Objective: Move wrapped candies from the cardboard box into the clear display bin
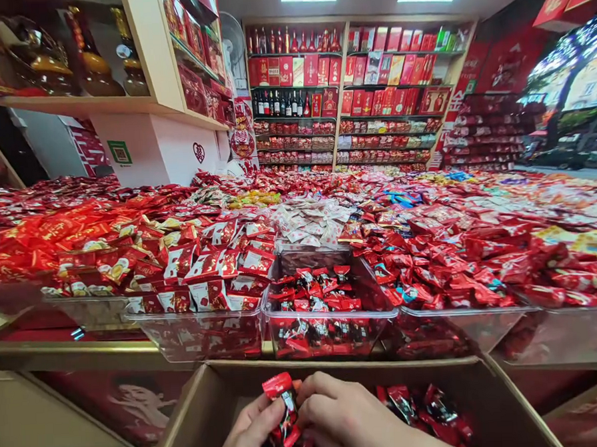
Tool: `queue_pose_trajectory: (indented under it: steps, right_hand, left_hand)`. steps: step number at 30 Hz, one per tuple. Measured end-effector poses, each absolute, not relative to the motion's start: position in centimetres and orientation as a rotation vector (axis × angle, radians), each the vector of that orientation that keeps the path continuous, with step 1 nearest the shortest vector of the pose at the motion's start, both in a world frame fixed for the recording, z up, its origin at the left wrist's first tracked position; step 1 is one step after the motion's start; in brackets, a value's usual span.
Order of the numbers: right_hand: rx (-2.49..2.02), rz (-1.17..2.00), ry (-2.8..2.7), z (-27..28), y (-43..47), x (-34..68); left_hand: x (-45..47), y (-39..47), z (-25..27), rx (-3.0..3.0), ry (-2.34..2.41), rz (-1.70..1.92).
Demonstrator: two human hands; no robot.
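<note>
My left hand [256, 429] is closed round a wrapped candy [286, 404] with a red and black wrapper, held upright over a cardboard box [346, 366]. More wrappers show just below its fingers. My right hand [341, 411] is beside it, its curled fingers against the same candies; whatever lies inside them is hidden. Inside the box, to the right, lie several loose candies [428, 410] in similar red and black wrappers. Straight behind the box stands a clear plastic bin [328, 315], partly filled with candies of the same look.
Neighbouring bins hold heaped sweets: red-and-white packets [207, 292] at left, red twisted candies [446, 276] at right, white packets [311, 223] behind. A cabinet [160, 70] juts out at upper left. Shelves [343, 68] of bottles and red boxes line the back wall.
</note>
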State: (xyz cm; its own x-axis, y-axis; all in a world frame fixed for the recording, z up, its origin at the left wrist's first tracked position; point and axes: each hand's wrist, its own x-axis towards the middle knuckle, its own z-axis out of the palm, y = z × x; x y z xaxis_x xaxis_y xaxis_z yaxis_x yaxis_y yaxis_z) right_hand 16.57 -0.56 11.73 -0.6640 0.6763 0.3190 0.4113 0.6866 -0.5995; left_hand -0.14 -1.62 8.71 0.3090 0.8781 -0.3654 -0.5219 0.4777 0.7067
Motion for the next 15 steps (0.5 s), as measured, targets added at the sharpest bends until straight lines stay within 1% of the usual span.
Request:
queue_pose_trajectory:
  steps: [4,6,9,10,12,15]
  right_hand:
    - [-1.007,1.0,-2.048,11.9,-0.4,16.7]
    - [-1.098,1.264,-1.813,11.6,-0.1,16.6]
    - [-1.047,1.643,-1.492,10.6,0.2,16.3]
    - [-1.022,1.699,-1.421,10.4,0.3,16.2]
    - [-1.004,1.704,-1.391,10.2,0.3,16.2]
    - [-1.021,1.562,-1.581,10.7,0.2,16.1]
  left_hand:
    - [0.1,-2.0,8.9,0.521,0.882,1.011]
    - [0.1,-2.0,8.8,0.621,0.864,1.005]
    - [-0.1,-1.8,8.5,0.859,0.826,0.984]
    - [-0.2,-1.8,8.4,0.922,0.836,0.966]
    - [-0.3,-1.7,8.2,1.008,0.888,0.925]
    - [-0.6,-1.7,8.0,1.096,0.911,0.869]
